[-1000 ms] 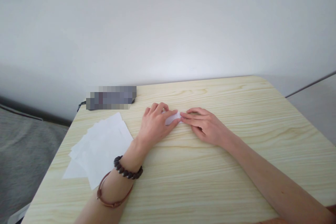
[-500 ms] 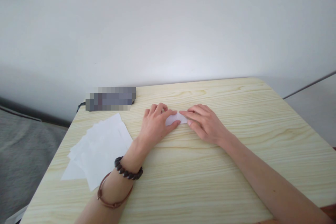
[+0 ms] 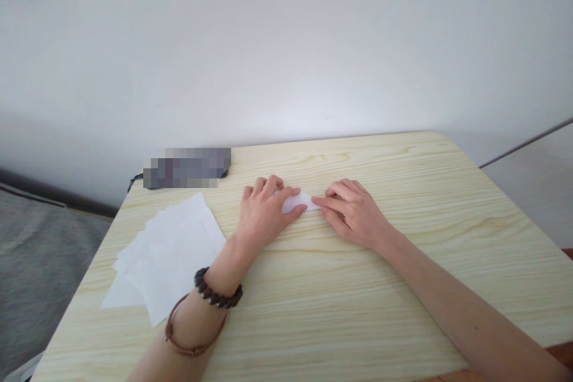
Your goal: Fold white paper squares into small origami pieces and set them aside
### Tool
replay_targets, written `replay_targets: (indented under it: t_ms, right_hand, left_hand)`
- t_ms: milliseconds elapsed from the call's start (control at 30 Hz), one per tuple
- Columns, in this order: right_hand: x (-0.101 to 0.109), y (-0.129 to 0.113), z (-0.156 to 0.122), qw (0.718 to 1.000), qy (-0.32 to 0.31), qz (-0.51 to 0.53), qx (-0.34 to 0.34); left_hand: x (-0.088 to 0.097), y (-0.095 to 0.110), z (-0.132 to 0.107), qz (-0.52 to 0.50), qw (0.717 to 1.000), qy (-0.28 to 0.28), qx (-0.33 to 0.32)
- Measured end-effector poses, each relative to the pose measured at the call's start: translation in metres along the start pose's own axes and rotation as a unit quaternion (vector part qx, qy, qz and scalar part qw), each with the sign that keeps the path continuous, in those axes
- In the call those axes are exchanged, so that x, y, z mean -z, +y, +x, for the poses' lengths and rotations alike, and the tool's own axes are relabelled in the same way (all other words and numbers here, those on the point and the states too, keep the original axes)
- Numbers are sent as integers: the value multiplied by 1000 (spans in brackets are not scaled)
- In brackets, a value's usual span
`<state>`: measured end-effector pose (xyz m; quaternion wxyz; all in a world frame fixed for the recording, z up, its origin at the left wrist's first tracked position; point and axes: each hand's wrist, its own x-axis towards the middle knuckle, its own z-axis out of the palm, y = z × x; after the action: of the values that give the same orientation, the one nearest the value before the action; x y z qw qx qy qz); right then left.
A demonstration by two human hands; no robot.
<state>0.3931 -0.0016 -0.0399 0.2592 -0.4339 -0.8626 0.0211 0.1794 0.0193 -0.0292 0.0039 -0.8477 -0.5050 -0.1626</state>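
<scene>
A small folded white paper (image 3: 301,201) lies on the light wooden table (image 3: 358,298), mostly covered by both hands. My left hand (image 3: 264,212), with a bead bracelet and a cord on its wrist, rests on the paper's left part, fingers curled and pressing it down. From the right, my right hand (image 3: 353,212) presses the paper's right end with its fingertips close together. Only the middle strip of the paper shows between them.
A loose stack of white paper sheets (image 3: 168,253) lies at the table's left side. A dark, blurred-out object (image 3: 185,167) sits at the back left edge against the white wall. A grey surface lies left of the table.
My right hand's fingers have curled and shifted slightly on the paper's right end. The left hand has stayed nearly still on the paper.
</scene>
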Motion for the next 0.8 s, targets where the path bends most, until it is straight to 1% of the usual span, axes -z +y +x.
replay_targets:
  t_ms: [433, 500, 567, 667, 733, 800]
  right_hand:
    - [8, 4, -5, 997, 60, -19, 48]
    - [7, 5, -6, 996, 76, -12, 38]
    - [4, 6, -5, 997, 83, -3, 9]
    - [-2, 6, -1, 997, 60, -6, -44]
    - [-5, 5, 3, 998, 35, -12, -59]
    - [-8, 3, 6, 998, 15, -6, -64]
  left_hand:
    - [-1, -1, 1, -17, 1000, -14, 12]
    - [-1, -1, 1, -21, 1000, -16, 12]
    - [-2, -2, 1, -27, 999, -19, 11]
    - [-4, -3, 1, -49, 998, -23, -7]
    - [-6, -4, 2, -77, 997, -22, -23]
    - [-7, -5, 3, -108, 994, -20, -25]
